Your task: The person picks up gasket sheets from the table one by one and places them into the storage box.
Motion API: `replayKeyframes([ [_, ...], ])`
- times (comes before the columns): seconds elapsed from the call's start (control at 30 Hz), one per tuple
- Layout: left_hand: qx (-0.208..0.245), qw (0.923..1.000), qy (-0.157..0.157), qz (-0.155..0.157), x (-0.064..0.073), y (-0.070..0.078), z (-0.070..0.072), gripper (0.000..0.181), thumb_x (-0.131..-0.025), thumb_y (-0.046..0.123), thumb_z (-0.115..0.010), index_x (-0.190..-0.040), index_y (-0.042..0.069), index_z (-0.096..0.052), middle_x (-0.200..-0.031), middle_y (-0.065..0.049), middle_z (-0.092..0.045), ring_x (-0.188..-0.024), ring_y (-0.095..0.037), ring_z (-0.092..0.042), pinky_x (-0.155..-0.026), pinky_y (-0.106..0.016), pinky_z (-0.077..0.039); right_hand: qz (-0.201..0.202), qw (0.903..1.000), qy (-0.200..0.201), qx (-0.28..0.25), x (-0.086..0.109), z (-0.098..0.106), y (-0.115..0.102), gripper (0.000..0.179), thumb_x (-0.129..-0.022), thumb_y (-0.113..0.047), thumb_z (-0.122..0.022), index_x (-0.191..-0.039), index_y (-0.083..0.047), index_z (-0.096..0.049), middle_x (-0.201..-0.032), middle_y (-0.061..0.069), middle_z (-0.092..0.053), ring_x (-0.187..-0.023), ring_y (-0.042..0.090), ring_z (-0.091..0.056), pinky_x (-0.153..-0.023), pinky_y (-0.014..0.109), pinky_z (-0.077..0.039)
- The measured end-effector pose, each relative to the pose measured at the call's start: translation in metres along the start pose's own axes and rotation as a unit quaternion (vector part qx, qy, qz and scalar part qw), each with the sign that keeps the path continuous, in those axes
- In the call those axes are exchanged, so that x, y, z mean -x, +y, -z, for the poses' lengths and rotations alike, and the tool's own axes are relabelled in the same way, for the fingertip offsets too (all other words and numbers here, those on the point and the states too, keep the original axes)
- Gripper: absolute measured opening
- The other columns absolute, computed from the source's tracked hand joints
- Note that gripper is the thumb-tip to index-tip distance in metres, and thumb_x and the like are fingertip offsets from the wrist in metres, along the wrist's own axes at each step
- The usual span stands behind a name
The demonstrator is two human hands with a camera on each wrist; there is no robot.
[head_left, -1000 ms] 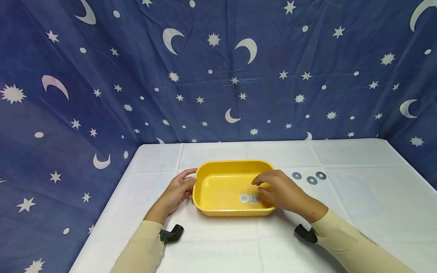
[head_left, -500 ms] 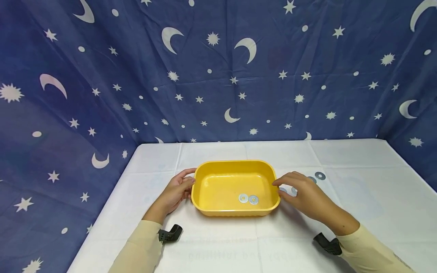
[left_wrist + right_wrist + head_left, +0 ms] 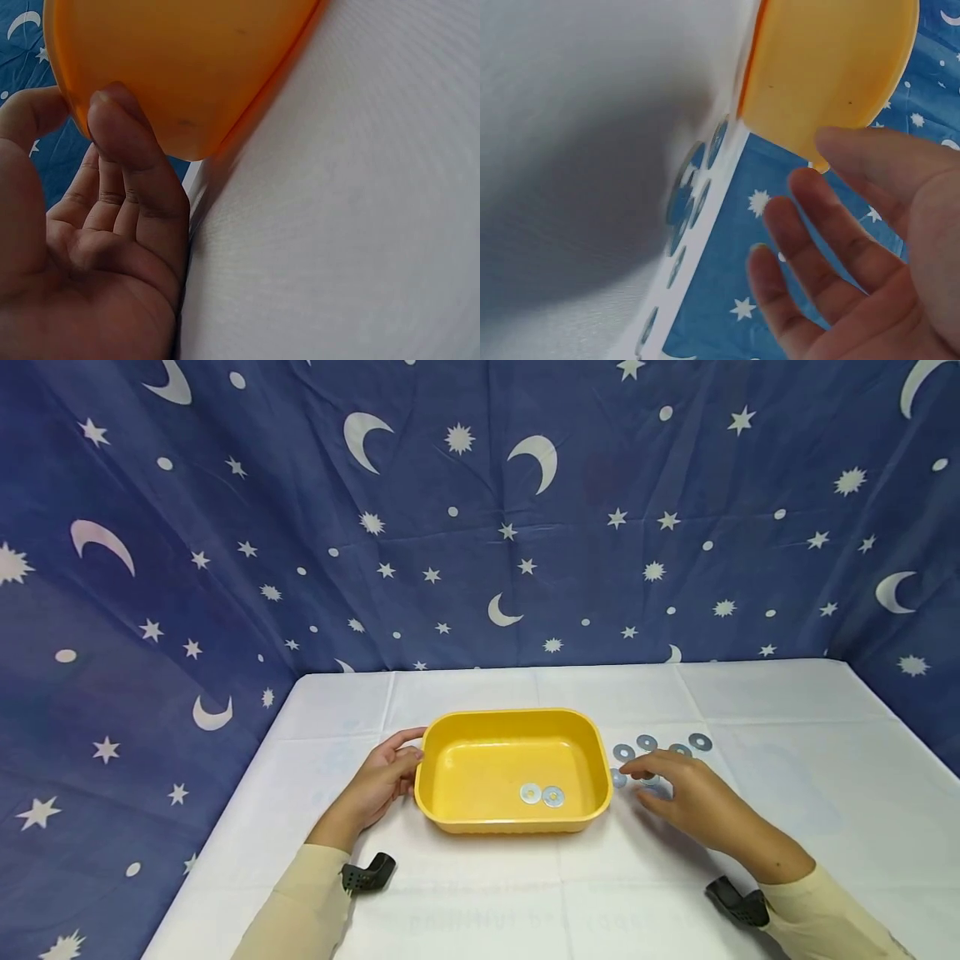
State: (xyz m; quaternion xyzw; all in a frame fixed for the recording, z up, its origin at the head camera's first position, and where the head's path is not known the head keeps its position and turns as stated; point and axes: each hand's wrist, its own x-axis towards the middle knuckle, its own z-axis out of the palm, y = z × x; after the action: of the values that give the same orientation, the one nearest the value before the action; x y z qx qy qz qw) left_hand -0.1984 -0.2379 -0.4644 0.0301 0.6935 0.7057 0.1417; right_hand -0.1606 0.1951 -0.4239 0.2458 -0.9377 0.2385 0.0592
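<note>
A yellow plastic tub (image 3: pixel 517 827) stands on the white table, with two flat metal washers (image 3: pixel 531 793) lying side by side on its floor. My left hand (image 3: pixel 378 785) holds the tub's left end; in the left wrist view its thumb (image 3: pixel 124 135) lies against the outer wall and the index finger bends to the rim. Right of the tub, my right hand (image 3: pixel 697 802) hovers low by several loose grey washers (image 3: pixel 624 752), thumb and index finger apart. It partly covers some of them. The right wrist view shows nothing between its fingers (image 3: pixel 810 270).
A white cloth (image 3: pixel 465 902) covers the table. Behind and to the left hangs a blue curtain (image 3: pixel 420 527) printed with moons and stars. Each wrist carries a black mount (image 3: pixel 367 872).
My right hand has moved out of the tub, rightward over its rim, to the loose washers. The left hand stays at the tub's left end. The head view has shifted slightly.
</note>
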Motion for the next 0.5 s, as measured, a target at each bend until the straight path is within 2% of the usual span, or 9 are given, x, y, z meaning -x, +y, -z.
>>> replayKeyframes([
  [0.23, 0.000, 0.9999, 0.004, 0.012, -0.001, 0.001, 0.000, 0.051, -0.101, 0.016, -0.056, -0.149, 0.013, -0.040, -0.097, 0.000, -0.065, -0.065, -0.010, -0.056, -0.057, -0.019, -0.049, -0.030, 0.9983, -0.050, -0.009, -0.002, -0.003, 0.009, 0.035, -0.079, -0.007, -0.081, -0.113, -0.012, -0.072, -0.102, -0.001, -0.072, -0.094, 0.016, -0.065, -0.086, 0.041, -0.058],
  [0.37, -0.001, 0.9999, 0.003, 0.017, -0.001, 0.002, 0.001, 0.051, -0.101, 0.017, -0.056, -0.149, 0.014, -0.039, -0.097, 0.000, -0.064, -0.065, -0.010, -0.056, -0.057, -0.019, -0.050, -0.041, 0.9968, -0.069, -0.008, -0.002, -0.002, 0.014, 0.034, -0.079, -0.007, -0.081, -0.111, -0.013, -0.072, -0.096, -0.003, -0.068, -0.087, 0.012, -0.061, -0.078, 0.034, -0.057],
  [0.5, -0.002, 0.9999, 0.000, 0.016, 0.000, 0.002, 0.001, 0.052, -0.101, 0.018, -0.056, -0.150, 0.012, -0.038, -0.096, 0.001, -0.064, -0.065, -0.010, -0.056, -0.057, -0.019, -0.050, -0.062, 0.9946, -0.084, -0.002, -0.002, 0.000, 0.018, 0.034, -0.078, -0.009, -0.082, -0.110, -0.013, -0.072, -0.088, -0.004, -0.062, -0.081, 0.011, -0.054, -0.068, 0.025, -0.052],
])
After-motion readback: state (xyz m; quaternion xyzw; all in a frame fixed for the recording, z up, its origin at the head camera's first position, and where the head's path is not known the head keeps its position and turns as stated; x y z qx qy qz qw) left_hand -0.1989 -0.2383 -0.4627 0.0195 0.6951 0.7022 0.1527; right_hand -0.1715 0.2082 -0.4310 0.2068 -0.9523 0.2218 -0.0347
